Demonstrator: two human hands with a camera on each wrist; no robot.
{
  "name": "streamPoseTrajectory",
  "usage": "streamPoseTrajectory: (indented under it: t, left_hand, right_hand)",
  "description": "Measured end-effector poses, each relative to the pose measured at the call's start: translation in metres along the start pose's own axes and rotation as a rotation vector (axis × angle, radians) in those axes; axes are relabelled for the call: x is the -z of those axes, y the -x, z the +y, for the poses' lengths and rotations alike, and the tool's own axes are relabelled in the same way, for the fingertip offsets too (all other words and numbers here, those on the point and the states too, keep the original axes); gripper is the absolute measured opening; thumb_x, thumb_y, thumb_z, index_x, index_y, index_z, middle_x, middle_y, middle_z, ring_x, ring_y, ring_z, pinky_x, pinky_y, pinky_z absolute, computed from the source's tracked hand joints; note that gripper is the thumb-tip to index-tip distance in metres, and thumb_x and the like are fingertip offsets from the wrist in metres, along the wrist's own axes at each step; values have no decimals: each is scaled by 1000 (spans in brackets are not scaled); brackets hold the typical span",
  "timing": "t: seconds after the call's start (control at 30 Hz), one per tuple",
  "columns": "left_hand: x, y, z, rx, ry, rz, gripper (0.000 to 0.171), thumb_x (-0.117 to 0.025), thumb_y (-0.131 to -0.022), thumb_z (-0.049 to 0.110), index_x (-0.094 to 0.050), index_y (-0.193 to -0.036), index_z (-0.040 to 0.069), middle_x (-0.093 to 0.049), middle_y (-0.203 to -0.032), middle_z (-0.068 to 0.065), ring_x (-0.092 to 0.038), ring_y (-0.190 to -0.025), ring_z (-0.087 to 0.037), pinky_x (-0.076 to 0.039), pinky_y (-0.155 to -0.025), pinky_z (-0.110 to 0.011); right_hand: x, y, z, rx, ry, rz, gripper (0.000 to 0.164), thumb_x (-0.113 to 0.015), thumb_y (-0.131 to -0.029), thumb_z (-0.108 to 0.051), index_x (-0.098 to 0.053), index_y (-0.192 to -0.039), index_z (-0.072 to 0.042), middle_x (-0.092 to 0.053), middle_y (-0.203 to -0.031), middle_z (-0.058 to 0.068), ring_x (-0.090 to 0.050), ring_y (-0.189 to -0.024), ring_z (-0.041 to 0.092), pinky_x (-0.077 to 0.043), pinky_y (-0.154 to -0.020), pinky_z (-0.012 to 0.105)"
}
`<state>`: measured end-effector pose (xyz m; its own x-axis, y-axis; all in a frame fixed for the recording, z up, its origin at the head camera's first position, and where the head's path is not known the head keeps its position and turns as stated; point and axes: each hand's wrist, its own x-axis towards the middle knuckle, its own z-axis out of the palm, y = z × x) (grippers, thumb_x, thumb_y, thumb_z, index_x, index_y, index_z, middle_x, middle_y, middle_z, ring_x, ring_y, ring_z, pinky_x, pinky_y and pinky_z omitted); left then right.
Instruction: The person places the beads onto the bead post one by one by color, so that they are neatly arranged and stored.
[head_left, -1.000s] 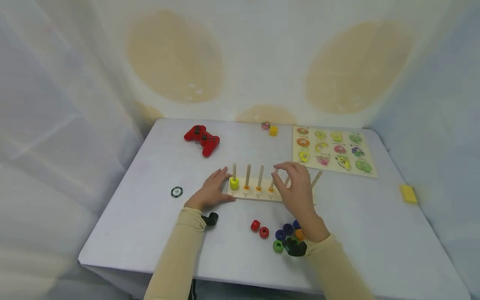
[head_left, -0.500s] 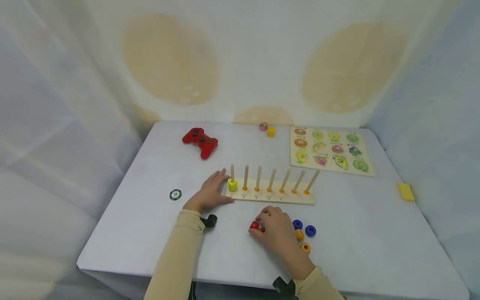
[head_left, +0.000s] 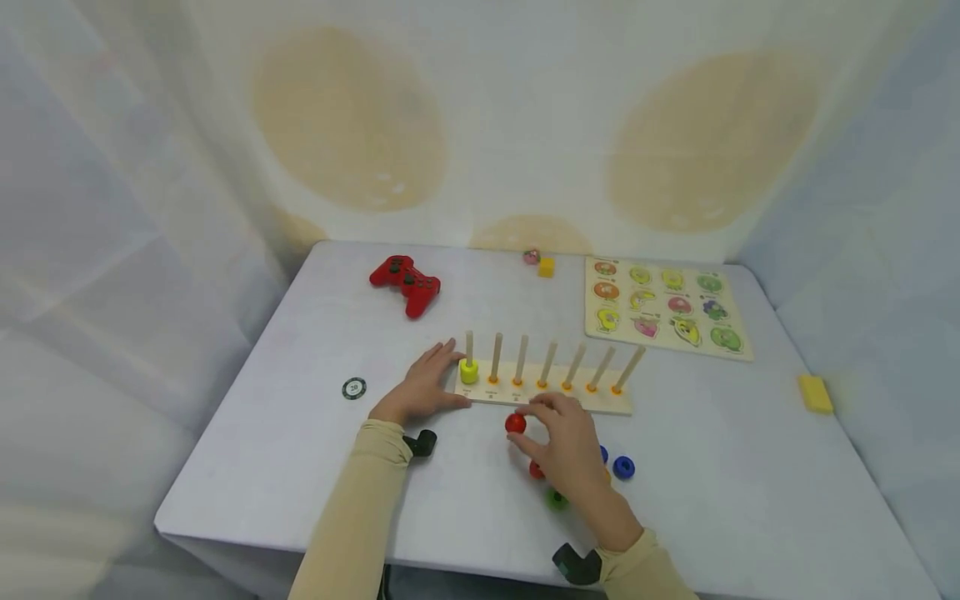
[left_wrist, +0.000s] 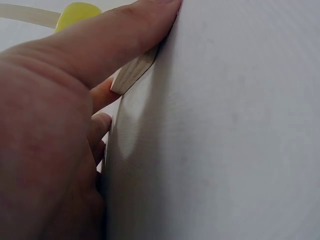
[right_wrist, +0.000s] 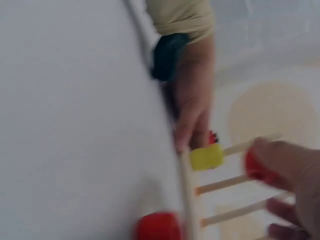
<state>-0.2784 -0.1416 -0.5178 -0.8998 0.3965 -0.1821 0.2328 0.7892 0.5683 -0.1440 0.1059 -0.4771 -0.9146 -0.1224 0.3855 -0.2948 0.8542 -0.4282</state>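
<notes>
My left hand (head_left: 422,386) grips the left end of a wooden peg board (head_left: 506,371), thumb along the front edge and fingers behind. In the left wrist view, the board's end (left_wrist: 134,74) shows under the thumb. A yellow bead (head_left: 468,372) sits at the bottom of the leftmost peg; the other pegs carry no beads. In front of the board, my right hand (head_left: 570,450) pinches a red bead (head_left: 515,423) between thumb and fingers. A second red bead (head_left: 536,470) and a green bead (head_left: 556,500) lie beside this hand, partly hidden. A blue bead (head_left: 623,467) lies to its right.
A red game controller (head_left: 406,286) lies back left, a round token (head_left: 354,388) left of my left hand. At the back are a yellow cube (head_left: 547,267), a small pink piece (head_left: 532,257) and a fruit puzzle board (head_left: 660,302). A yellow block (head_left: 814,394) lies far right.
My right hand came down from the pegs to the loose beads, took a red bead and has lifted it slightly toward the board. My left hand has stayed on the board.
</notes>
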Motion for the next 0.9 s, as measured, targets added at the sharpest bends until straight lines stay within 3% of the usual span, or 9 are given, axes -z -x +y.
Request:
streamPoseTrajectory:
  t: [0.17,0.23,0.33,0.47,0.67,0.8,0.9]
  left_hand:
    - [1,-2,0,22,8,19,83,-83,-81,45,-44,-152,27,-13,-174,5,-6,-161,-23,-16,-129,-55]
    - [0,-2,0,30,14,19,83,-84,-81,45,-44,-152,28,-13,-173,6,-7,-161,-22,-16,-129,-56]
    - [-2,-2,0,32,25,8,84,-84,-80,45,-44,-152,28,-13,-173,5,-6,-161,-23,-16,-129,-57]
    - [-2,0,1,37,22,-6,84,-82,-81,47,-43,-153,29,-12,-174,6,-5,-161,-22,-17,-129,-58]
    - [1,2,5,19,19,14,83,-83,-82,45,-44,-153,27,-14,-173,5,-6,-161,-22,-15,-130,-56]
    - [2,3,5,22,26,-2,85,-83,-81,45,-43,-154,27,-12,-174,5,-5,-161,-22,-14,-130,-54]
    - [2,3,3,16,27,-4,86,-83,-81,45,-43,-154,25,-12,-174,4,-5,-161,-23,-15,-130,-55]
  right_hand:
    - [14,-54,-16,75,-241,241,36,-88,-81,-27,-76,-113,-17,-60,-133,12,-49,-128,35,-33,-105,61]
    - [15,-74,-22,53,-244,268,34,-85,-84,-30,-76,-114,-18,-57,-136,12,-44,-132,36,-27,-106,63]
    - [14,-92,-26,-15,-182,235,33,-82,-86,-36,-76,-115,-22,-56,-140,9,-43,-135,36,-24,-109,65]
    - [11,-98,-27,-113,-100,149,34,-79,-88,-43,-77,-116,-24,-57,-142,7,-42,-137,37,-23,-111,67]
    - [8,-95,-20,-145,-106,139,38,-80,-87,-42,-76,-118,-20,-57,-142,8,-42,-136,37,-20,-110,68]
    - [16,-93,-14,-129,-160,180,45,-78,-89,-41,-72,-127,-18,-57,-142,9,-42,-136,37,-19,-110,69]
    - [31,-92,-6,-111,-239,279,45,-77,-91,-37,-70,-129,-15,-58,-140,12,-43,-135,39,-16,-109,69]
